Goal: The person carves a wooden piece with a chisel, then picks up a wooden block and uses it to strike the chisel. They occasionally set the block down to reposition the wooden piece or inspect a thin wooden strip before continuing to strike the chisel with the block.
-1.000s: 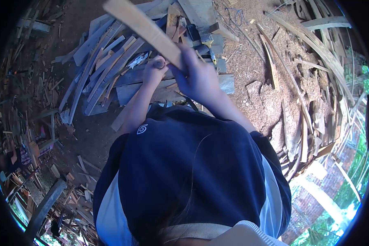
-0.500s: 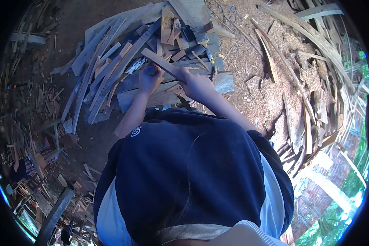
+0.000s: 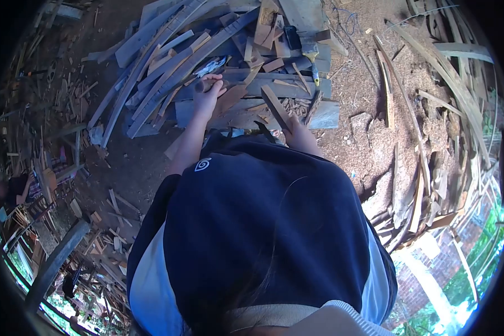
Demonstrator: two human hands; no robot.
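Note:
My left hand (image 3: 205, 101) is wrapped round a thick wooden handle (image 3: 206, 85), whose rounded end shows beside the thumb; the rest of it is not clear. A reddish-brown flat piece (image 3: 231, 99) lies just right of these fingers in this view. In my right hand (image 3: 301, 136), close to my body, is a flat wooden stick (image 3: 275, 105) pointing forward and to the left. Both hands are over a low plank surface (image 3: 323, 115). Shavings and small chips (image 3: 300, 106) lie beside the stick.
Long curved strips (image 3: 168, 78) cover the left of the planks. A paintbrush (image 3: 312, 60), a dark box-like object (image 3: 292, 37) and wood blocks (image 3: 273, 65) lie at the back. Boards (image 3: 459, 78) and offcuts surround the sawdust-covered ground. A person (image 3: 11, 189) is at far left.
My hands have moved apart. The right hand has drawn back toward my body with the stick, off the left hand's work area. The view has shifted slightly.

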